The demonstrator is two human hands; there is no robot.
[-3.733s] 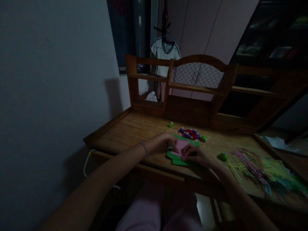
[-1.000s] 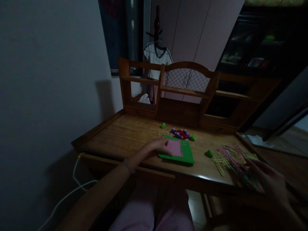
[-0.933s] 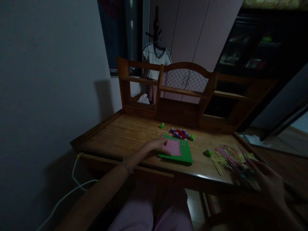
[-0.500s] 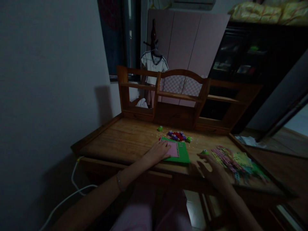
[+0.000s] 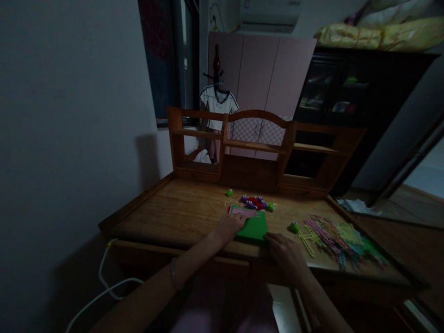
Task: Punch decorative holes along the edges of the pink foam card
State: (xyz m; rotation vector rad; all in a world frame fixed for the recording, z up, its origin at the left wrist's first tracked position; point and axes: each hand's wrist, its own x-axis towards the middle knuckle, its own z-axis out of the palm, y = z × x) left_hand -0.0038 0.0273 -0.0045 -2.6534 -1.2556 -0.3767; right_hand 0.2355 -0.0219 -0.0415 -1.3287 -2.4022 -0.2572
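On the desk near its front edge lies a flat green board [image 5: 255, 231], with a pink panel [image 5: 245, 212] edged in dots over its far left part. My left hand [image 5: 231, 226] is closed on the pink panel, which covers less of the green surface and looks tilted. At the near right corner of the green board, my right hand [image 5: 282, 247] grips its edge with fingers together. Just beyond the board sits a cluster of red and purple pieces with eyes [image 5: 255, 202]. A green piece with eyes [image 5: 294, 227] lies right of my right hand.
A pile of pink, yellow and green plastic strips [image 5: 333, 238] spreads over the desk's right side. Small pale bits lie scattered around the cluster. Another green piece [image 5: 229, 192] stands farther back. A wooden shelf [image 5: 256, 144] rises along the rear edge, and a wall borders the left.
My right hand has come left from beside the strips to the green board's corner. The pink panel has shifted away under my left hand, baring more green. The view has tipped up slightly.
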